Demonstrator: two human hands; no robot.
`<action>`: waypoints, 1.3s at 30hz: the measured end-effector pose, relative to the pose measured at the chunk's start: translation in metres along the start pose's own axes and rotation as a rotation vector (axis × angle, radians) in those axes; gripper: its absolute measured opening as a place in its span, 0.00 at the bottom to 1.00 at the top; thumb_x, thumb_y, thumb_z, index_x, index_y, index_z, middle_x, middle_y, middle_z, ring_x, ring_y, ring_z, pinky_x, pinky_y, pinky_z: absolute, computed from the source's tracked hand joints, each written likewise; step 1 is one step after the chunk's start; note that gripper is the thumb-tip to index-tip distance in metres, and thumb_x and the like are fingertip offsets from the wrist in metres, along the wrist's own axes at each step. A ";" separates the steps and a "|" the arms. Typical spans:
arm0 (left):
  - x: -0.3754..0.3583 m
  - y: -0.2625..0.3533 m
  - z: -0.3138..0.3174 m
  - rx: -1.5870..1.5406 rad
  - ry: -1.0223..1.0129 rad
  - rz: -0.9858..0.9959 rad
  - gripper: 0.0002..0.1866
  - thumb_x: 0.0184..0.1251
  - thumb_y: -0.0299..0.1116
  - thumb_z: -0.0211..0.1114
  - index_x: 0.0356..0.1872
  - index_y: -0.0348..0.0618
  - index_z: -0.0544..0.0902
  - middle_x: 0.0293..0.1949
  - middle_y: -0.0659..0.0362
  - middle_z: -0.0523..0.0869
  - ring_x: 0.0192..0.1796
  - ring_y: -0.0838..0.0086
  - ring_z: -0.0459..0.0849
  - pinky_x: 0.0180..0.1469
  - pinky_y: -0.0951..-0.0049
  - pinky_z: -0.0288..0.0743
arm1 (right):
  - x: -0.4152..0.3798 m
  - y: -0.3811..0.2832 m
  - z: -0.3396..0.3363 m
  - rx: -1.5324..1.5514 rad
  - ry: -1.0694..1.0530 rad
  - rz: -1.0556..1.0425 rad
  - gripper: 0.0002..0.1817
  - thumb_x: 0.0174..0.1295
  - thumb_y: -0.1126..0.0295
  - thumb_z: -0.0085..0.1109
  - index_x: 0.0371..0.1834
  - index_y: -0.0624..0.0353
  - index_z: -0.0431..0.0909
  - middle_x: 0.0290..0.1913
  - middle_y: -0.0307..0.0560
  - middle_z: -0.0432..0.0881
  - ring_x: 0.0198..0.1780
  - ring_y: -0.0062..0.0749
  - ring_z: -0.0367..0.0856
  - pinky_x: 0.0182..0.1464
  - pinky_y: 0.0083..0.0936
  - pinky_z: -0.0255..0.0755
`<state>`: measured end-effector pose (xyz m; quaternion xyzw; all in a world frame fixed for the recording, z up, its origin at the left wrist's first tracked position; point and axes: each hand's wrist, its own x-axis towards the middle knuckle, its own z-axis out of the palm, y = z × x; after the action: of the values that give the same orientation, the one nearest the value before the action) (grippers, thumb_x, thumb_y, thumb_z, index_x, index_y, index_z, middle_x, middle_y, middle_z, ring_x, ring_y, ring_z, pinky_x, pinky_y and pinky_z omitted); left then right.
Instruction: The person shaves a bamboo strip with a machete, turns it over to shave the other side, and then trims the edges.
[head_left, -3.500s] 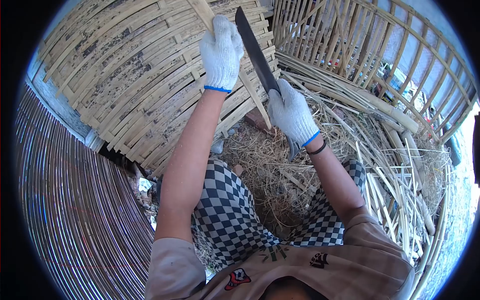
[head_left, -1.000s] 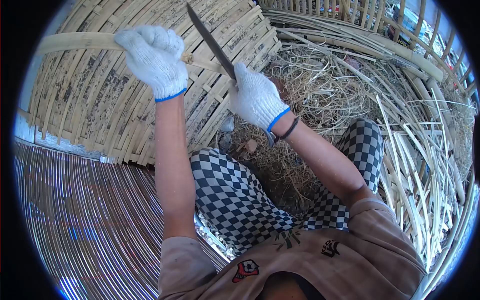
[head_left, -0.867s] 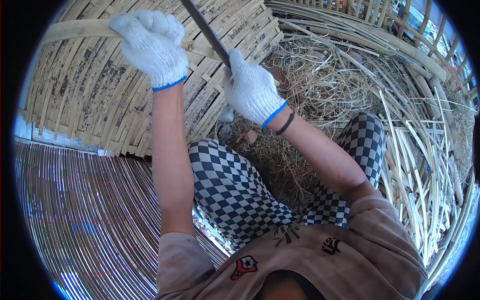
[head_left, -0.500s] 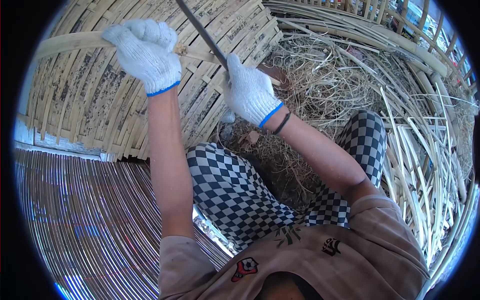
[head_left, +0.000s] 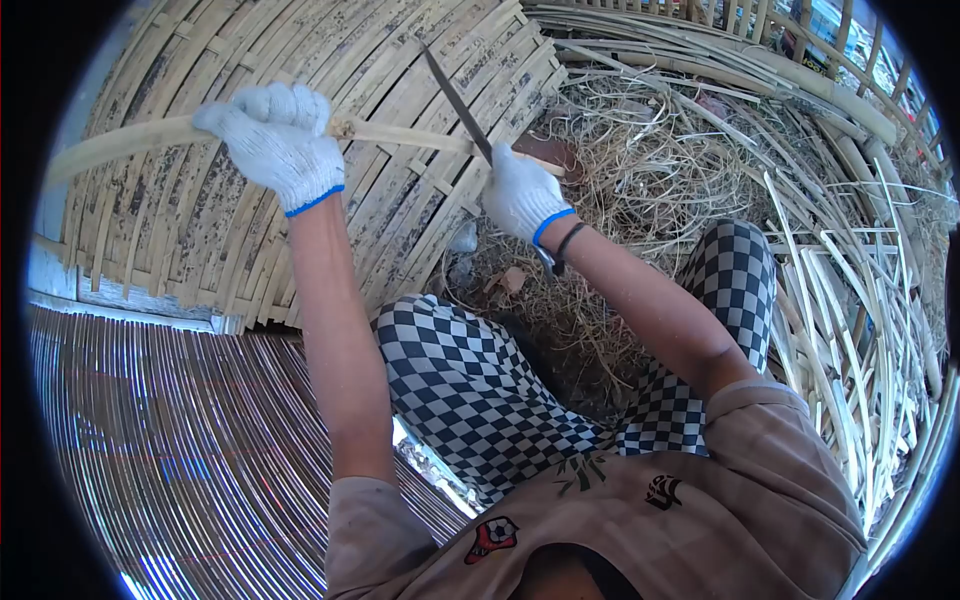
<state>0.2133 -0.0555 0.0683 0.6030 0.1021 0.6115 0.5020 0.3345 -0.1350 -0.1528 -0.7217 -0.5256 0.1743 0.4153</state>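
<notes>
Both my hands wear white knit gloves with blue cuffs. My left hand (head_left: 274, 142) is closed around a long pale bamboo strip (head_left: 400, 134) that runs roughly level from the far left to my right hand. My right hand (head_left: 521, 193) grips the handle of a long dark knife (head_left: 458, 104), whose blade points up and away and crosses the strip just above the hand. The knife handle's end shows below my wrist. My knees in checkered trousers (head_left: 470, 390) are below.
A woven bamboo panel (head_left: 240, 210) leans behind my hands. A finely slatted mat (head_left: 170, 440) lies at lower left. Shavings (head_left: 640, 170) cover the ground ahead, loose split strips (head_left: 850, 330) pile up at right, and an open bamboo frame (head_left: 800, 60) stands at upper right.
Since a second ago the strip and my left hand have dropped lower in view, and my right hand with the knife has slid right along the strip. Earlier the strip pointed upward.
</notes>
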 end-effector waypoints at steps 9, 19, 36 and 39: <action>0.004 -0.002 -0.013 -0.170 -0.175 -0.068 0.38 0.77 0.76 0.40 0.15 0.57 0.56 0.12 0.68 0.51 0.16 0.77 0.43 0.18 0.72 0.39 | -0.018 -0.045 -0.025 0.023 0.081 -0.150 0.09 0.68 0.71 0.55 0.48 0.61 0.69 0.28 0.61 0.84 0.34 0.61 0.87 0.36 0.54 0.78; 0.001 0.002 -0.030 -0.131 -0.118 -0.120 0.40 0.70 0.82 0.38 0.14 0.58 0.53 0.13 0.69 0.48 0.18 0.76 0.41 0.21 0.72 0.38 | -0.005 -0.016 -0.013 -0.017 -0.075 0.034 0.15 0.68 0.71 0.54 0.55 0.65 0.71 0.37 0.65 0.88 0.43 0.62 0.90 0.45 0.52 0.82; 0.009 0.000 -0.045 -0.163 -0.137 -0.122 0.40 0.70 0.81 0.41 0.14 0.57 0.56 0.12 0.69 0.50 0.17 0.77 0.41 0.19 0.72 0.39 | -0.016 -0.022 -0.004 -0.018 -0.040 -0.079 0.13 0.71 0.67 0.54 0.51 0.62 0.68 0.30 0.61 0.86 0.36 0.59 0.88 0.39 0.53 0.80; 0.007 0.002 -0.037 -0.146 -0.111 -0.120 0.40 0.72 0.81 0.40 0.14 0.57 0.55 0.12 0.69 0.50 0.17 0.76 0.40 0.20 0.72 0.39 | -0.011 -0.020 0.001 0.002 -0.037 -0.081 0.12 0.71 0.68 0.53 0.51 0.62 0.68 0.30 0.61 0.85 0.36 0.60 0.88 0.38 0.53 0.80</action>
<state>0.1831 -0.0334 0.0653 0.5907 0.0653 0.5518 0.5850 0.3175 -0.1425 -0.1396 -0.6961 -0.5620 0.1713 0.4127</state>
